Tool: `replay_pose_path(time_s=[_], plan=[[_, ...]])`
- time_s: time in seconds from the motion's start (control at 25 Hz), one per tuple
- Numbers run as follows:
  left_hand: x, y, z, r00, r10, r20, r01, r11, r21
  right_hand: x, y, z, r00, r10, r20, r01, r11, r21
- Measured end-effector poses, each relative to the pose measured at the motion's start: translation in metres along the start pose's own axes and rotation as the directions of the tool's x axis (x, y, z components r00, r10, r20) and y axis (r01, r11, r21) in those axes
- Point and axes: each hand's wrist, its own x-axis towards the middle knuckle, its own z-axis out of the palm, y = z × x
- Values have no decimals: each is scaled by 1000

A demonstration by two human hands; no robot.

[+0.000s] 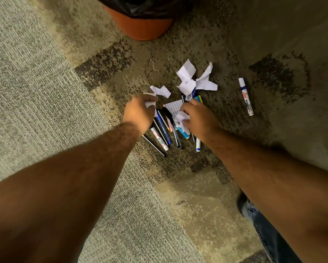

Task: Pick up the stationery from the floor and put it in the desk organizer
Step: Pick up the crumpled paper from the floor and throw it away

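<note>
A heap of pens and markers [164, 130] lies on the carpet between my hands, mixed with crumpled white paper scraps [194, 80]. My left hand [138, 112] grips a small wad of white paper at the heap's left edge. My right hand [197, 118] pinches another crumpled scrap over the heap's right side. A white marker with a blue cap [198, 144] sticks out below my right wrist. A separate white and blue whiteboard marker [246, 96] lies alone to the right. No desk organizer shows in this view.
An orange bin [140, 27] with a black liner stands at the top, beyond the heap. Patterned grey and brown carpet [45, 92] covers the floor. My jeans-clad leg [261, 230] is at the lower right.
</note>
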Motion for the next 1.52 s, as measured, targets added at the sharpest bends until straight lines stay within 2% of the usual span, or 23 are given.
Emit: replay_pose_path(time_s=[0.12, 0.36, 0.6, 0.68, 0.8, 1.0, 1.16, 1.24, 1.32, 1.36, 1.44, 1.52], plan=[[2, -1, 7, 998, -48, 28, 49, 999, -14, 6, -2, 5, 998, -37, 49, 42, 992, -116], [-1, 5, 14, 997, -47, 65, 45, 998, 35, 8, -1, 4, 997, -62, 48, 69, 987, -147], [-9, -10, 19, 992, -32, 121, 25, 998, 58, 7, 7, 13, 945, -317, 77, 326, 935, -141], [-11, -15, 19, 990, -49, 131, 45, 998, 39, 9, 11, 10, 939, -323, 115, 339, 925, -170], [-14, -19, 21, 988, -44, 150, 38, 999, 38, 10, 14, 5, 933, -295, 207, 348, 888, -302], [-19, -13, 24, 987, -36, 156, 33, 999, 27, 7, 11, 8, 947, -268, 176, 294, 945, -147], [-24, -10, 29, 985, 13, 174, -24, 998, 62, -5, 25, 7, 984, -177, -38, 179, 979, 99], [-28, -6, 33, 981, 101, 163, -122, 985, 123, -10, 31, 5, 974, -152, -166, 187, 957, 223], [-30, -2, 38, 975, 163, 150, -187, 969, 162, -16, 35, 5, 967, -149, -206, 201, 944, 260], [-30, -1, 40, 975, 171, 141, -194, 967, 168, -19, 35, 6, 971, -161, -179, 205, 943, 261], [-28, 2, 43, 980, 163, 113, -179, 971, 158, -27, 28, 14, 978, -207, -34, 210, 952, 221], [-24, 6, 42, 987, 152, 51, -158, 977, 142, -28, 18, 24, 966, -241, 95, 237, 970, 52]])
